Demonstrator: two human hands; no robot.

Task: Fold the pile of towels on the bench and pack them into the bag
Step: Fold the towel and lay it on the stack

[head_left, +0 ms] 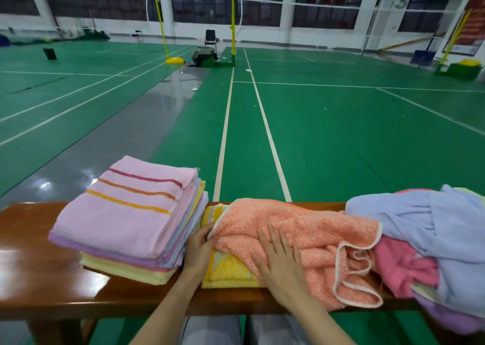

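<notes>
An orange towel (309,229) with a white hem lies crumpled across the middle of the wooden bench (34,255), over a folded yellow towel (228,268). My left hand (196,247) pinches the orange towel's left edge between thumb and fingers. My right hand (278,260) lies flat on the orange towel, fingers straight. A stack of folded towels (131,218), pink striped one on top, sits to the left. A loose pile of towels (430,250), lilac-blue, pink and purple, fills the right end. No bag is in view.
Beyond the bench stretches a green badminton court floor (328,124) with white lines. Yellow net posts (162,30), a black chair (210,38) and a dark heap (203,55) stand far off. My knees show under the bench.
</notes>
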